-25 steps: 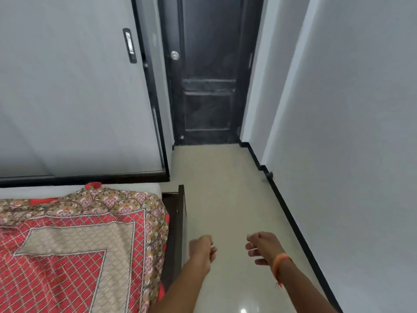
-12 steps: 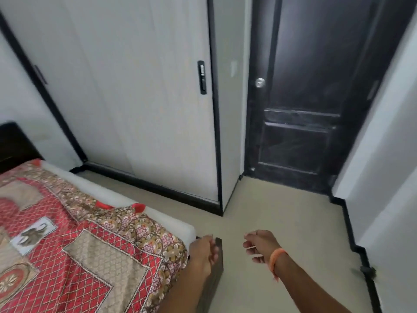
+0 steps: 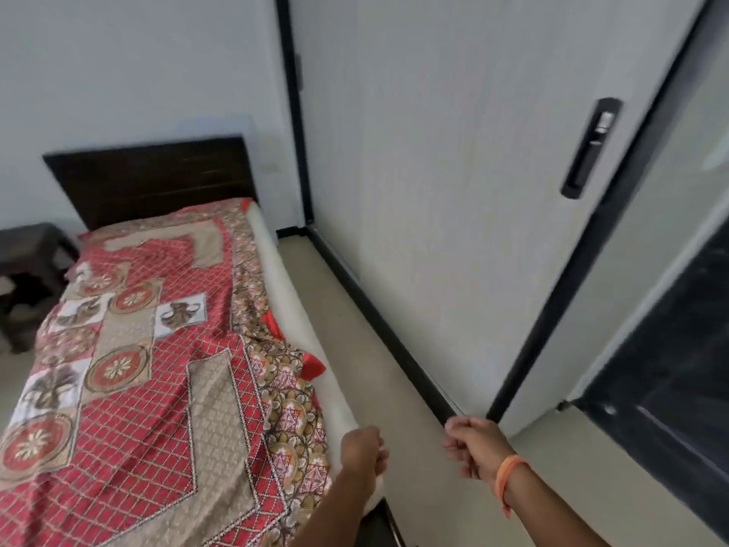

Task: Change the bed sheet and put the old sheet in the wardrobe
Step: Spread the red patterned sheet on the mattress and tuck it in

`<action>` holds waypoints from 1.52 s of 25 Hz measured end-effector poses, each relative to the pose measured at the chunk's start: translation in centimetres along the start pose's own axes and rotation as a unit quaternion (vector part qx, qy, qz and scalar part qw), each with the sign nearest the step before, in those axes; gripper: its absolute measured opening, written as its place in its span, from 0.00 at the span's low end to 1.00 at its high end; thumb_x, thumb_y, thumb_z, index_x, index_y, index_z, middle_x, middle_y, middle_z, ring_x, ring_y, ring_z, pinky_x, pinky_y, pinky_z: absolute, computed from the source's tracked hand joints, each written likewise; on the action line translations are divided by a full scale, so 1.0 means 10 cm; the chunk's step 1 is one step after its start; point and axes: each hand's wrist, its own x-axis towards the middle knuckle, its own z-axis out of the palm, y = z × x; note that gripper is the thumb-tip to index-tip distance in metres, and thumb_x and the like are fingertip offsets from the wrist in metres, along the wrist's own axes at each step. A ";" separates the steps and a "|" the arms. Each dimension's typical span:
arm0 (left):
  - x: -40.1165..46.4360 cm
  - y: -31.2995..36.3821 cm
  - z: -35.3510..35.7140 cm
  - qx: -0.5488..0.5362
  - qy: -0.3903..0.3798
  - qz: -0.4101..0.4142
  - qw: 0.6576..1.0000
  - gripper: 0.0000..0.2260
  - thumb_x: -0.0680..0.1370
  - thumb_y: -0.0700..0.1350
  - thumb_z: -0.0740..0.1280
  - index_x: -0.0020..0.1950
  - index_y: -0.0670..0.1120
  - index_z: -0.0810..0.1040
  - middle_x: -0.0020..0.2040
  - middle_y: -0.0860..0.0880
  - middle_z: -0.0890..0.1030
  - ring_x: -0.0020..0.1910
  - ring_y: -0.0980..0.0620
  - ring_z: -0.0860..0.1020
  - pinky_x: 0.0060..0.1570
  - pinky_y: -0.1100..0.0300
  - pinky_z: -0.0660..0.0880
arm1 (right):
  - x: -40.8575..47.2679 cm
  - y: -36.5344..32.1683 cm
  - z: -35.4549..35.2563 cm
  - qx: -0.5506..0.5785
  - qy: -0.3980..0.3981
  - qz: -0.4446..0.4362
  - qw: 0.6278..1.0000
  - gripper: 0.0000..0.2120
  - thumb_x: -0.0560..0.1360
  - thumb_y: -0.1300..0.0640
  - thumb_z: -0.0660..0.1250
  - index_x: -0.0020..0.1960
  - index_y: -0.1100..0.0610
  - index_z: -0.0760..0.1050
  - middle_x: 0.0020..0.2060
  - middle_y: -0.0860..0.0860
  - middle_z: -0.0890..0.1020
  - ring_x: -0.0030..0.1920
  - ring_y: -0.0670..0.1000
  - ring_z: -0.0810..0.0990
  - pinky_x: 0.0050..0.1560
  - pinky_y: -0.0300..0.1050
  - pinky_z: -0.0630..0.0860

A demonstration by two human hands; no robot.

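So, count first: one bed, one patterned sheet (image 3: 130, 408), two hands, one wardrobe (image 3: 434, 191) with one black recessed handle (image 3: 590, 148), one dark door (image 3: 678, 373) at the far right edge, and one dark little side table (image 3: 27, 270) at the left edge.

The sheet sits on the bed and fills the lower left of the frame. It's red with a lattice print, beige panels, round medallions and a couple of white squares with brown motifs. It's rumpled along its right edge, so a strip of plain white mattress (image 3: 292, 317) shows beside it, with a bit of solid red fabric poking out there. The dark wood headboard (image 3: 150, 179) is upper left against a pale wall.

The left hand (image 3: 361, 454) is at bottom centre, right over the mattress corner, fingers curled in; I honestly can't tell if it's pinching anything. The right hand (image 3: 475, 448) is just right of it, apart from it, loosely curled with nothing in it, and has an orange band (image 3: 507, 477) on the wrist.

Between the bed and the wardrobe there's a narrow strip of smooth beige floor (image 3: 355, 369). The wardrobe panels are matte off-white with black framing and a black bottom rail, and they look closed.
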 end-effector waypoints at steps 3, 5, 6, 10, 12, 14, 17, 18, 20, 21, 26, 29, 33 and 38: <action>0.39 0.13 0.19 0.028 0.047 0.006 0.998 0.08 0.78 0.37 0.61 0.39 0.41 0.76 0.34 0.45 0.76 0.32 0.48 0.74 0.30 0.59 0.70 | 0.69 -0.39 0.02 -0.034 -0.057 0.006 0.998 0.02 0.77 0.60 0.65 0.47 0.56 0.77 0.34 0.54 0.82 0.31 0.51 0.77 0.31 0.40 0.72; 0.70 0.05 0.22 0.037 0.103 -0.008 0.994 0.10 0.76 0.37 0.62 0.36 0.41 0.76 0.32 0.45 0.76 0.31 0.47 0.74 0.30 0.59 0.70 | 1.14 -0.50 0.13 -0.077 -0.102 0.024 0.992 0.02 0.77 0.61 0.65 0.47 0.57 0.77 0.35 0.54 0.83 0.31 0.50 0.77 0.32 0.40 0.72; 0.85 -0.01 0.22 0.033 0.131 -0.024 0.991 0.10 0.76 0.37 0.62 0.34 0.41 0.75 0.30 0.45 0.75 0.29 0.48 0.74 0.29 0.60 0.69 | 1.37 -0.53 0.21 -0.097 -0.131 0.034 0.986 0.03 0.77 0.61 0.65 0.48 0.57 0.78 0.35 0.54 0.83 0.30 0.50 0.77 0.31 0.39 0.71; 1.41 -0.37 0.28 -0.213 0.233 -0.133 0.940 0.04 0.76 0.35 0.67 0.43 0.34 0.75 0.32 0.42 0.72 0.26 0.47 0.73 0.27 0.61 0.68 | 2.24 -0.31 0.70 -0.164 -0.239 0.093 0.953 0.06 0.77 0.63 0.65 0.53 0.60 0.77 0.34 0.55 0.83 0.28 0.51 0.76 0.29 0.38 0.70; 1.72 -0.63 0.34 -0.335 0.267 -0.192 0.883 0.11 0.77 0.38 0.70 0.55 0.33 0.75 0.41 0.40 0.74 0.36 0.43 0.75 0.30 0.56 0.72 | 2.56 -0.08 0.92 -0.220 -0.279 0.130 0.926 0.09 0.77 0.64 0.64 0.57 0.61 0.75 0.34 0.54 0.81 0.27 0.50 0.75 0.28 0.38 0.69; 2.03 -0.84 0.41 -0.462 0.282 -0.204 0.816 0.23 0.77 0.47 0.72 0.66 0.36 0.71 0.57 0.37 0.74 0.51 0.39 0.75 0.41 0.50 0.75 | 2.95 0.13 1.21 -0.288 -0.305 0.131 0.898 0.13 0.77 0.62 0.66 0.61 0.60 0.73 0.38 0.53 0.81 0.29 0.50 0.76 0.27 0.39 0.70; 2.54 -1.12 0.35 -0.561 0.278 -0.167 0.761 0.33 0.69 0.61 0.75 0.64 0.42 0.74 0.64 0.41 0.76 0.59 0.40 0.76 0.45 0.50 0.79 | 3.62 0.23 1.87 -0.413 -0.316 -0.048 0.853 0.30 0.74 0.55 0.73 0.72 0.57 0.66 0.54 0.54 0.78 0.51 0.54 0.79 0.50 0.46 0.79; 2.69 -1.19 0.33 -0.586 0.287 -0.147 0.744 0.34 0.66 0.64 0.76 0.63 0.42 0.76 0.63 0.44 0.77 0.59 0.42 0.78 0.45 0.48 0.80 | 3.83 0.17 2.10 -0.426 -0.311 -0.111 0.842 0.38 0.72 0.54 0.75 0.76 0.58 0.61 0.62 0.57 0.74 0.61 0.56 0.74 0.62 0.46 0.73; 2.90 -1.30 0.26 -0.560 0.370 -0.147 0.727 0.39 0.61 0.67 0.77 0.63 0.44 0.75 0.64 0.46 0.77 0.59 0.43 0.78 0.59 0.42 0.77 | 4.19 0.05 2.59 -0.420 -0.315 -0.195 0.829 0.46 0.68 0.51 0.78 0.78 0.58 0.56 0.69 0.60 0.64 0.71 0.55 0.62 0.70 0.41 0.60; 2.96 -1.34 0.24 -0.515 0.437 -0.189 0.713 0.48 0.58 0.71 0.76 0.67 0.42 0.73 0.67 0.45 0.75 0.62 0.42 0.76 0.63 0.41 0.74 | 4.37 0.03 2.81 -0.432 -0.320 -0.227 0.812 0.46 0.67 0.50 0.79 0.77 0.57 0.59 0.67 0.59 0.63 0.70 0.54 0.62 0.68 0.39 0.59; 2.86 -1.22 0.07 -0.400 0.626 -0.105 0.662 0.32 0.70 0.65 0.72 0.66 0.46 0.74 0.69 0.45 0.64 0.65 0.46 0.69 0.66 0.54 0.68 | 4.53 0.00 3.50 -0.483 -0.268 -0.390 0.737 0.12 0.70 0.53 0.74 0.52 0.56 0.81 0.59 0.59 0.70 0.57 0.63 0.75 0.64 0.47 0.69; 2.87 -1.01 -0.44 -0.382 0.627 -0.076 0.674 0.21 0.77 0.59 0.68 0.64 0.49 0.73 0.69 0.40 0.68 0.65 0.42 0.71 0.62 0.58 0.68 | 4.46 -0.02 3.79 -0.517 -0.246 -0.350 0.741 0.17 0.70 0.53 0.70 0.56 0.57 0.75 0.62 0.60 0.72 0.58 0.66 0.74 0.63 0.56 0.71; 2.88 -0.96 -1.56 -0.460 0.573 0.010 0.678 0.13 0.78 0.54 0.68 0.51 0.44 0.74 0.47 0.42 0.80 0.40 0.45 0.81 0.39 0.54 0.81 | 4.20 -0.23 4.29 -0.346 -0.426 -0.379 0.745 0.26 0.74 0.55 0.68 0.70 0.59 0.68 0.62 0.58 0.77 0.61 0.59 0.77 0.60 0.48 0.74; 2.75 -1.30 -1.76 0.182 0.532 0.020 0.827 0.23 0.71 0.48 0.71 0.65 0.47 0.74 0.60 0.41 0.75 0.57 0.39 0.76 0.59 0.48 0.76 | 4.09 -0.03 4.22 -0.461 -0.391 -0.610 0.512 0.42 0.74 0.47 0.69 0.79 0.58 0.51 0.75 0.63 0.58 0.74 0.63 0.61 0.71 0.57 0.63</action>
